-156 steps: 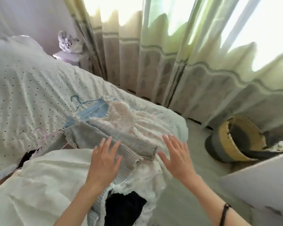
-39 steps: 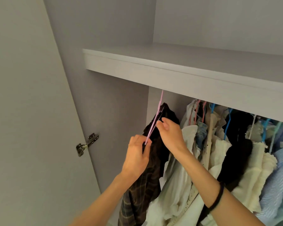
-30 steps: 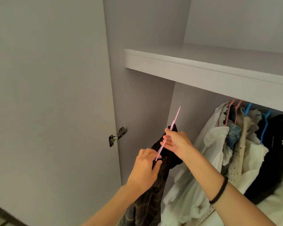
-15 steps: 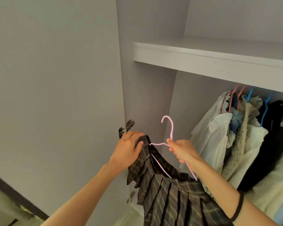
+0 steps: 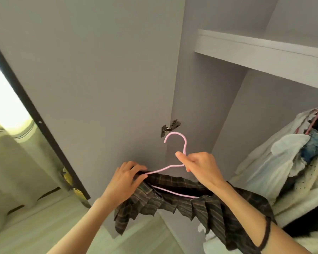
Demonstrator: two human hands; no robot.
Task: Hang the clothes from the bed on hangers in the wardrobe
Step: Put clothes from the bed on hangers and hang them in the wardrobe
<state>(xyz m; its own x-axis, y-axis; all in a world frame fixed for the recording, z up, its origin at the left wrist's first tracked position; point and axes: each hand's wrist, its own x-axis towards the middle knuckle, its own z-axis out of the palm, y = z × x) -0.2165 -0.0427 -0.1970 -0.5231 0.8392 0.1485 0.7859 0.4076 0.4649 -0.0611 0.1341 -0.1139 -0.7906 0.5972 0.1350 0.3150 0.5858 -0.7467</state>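
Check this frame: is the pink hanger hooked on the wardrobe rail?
No: the pink hanger is held in front of the door, its hook free, with the right hand pinching its neck.

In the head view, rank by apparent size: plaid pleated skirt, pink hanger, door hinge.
1. plaid pleated skirt
2. pink hanger, held by the right hand
3. door hinge, clearly smallest, though it sits farther from the camera.

Home bedroom, probably, open wardrobe (image 5: 218, 88), hanging clothes (image 5: 283, 158), curtain (image 5: 11, 153)
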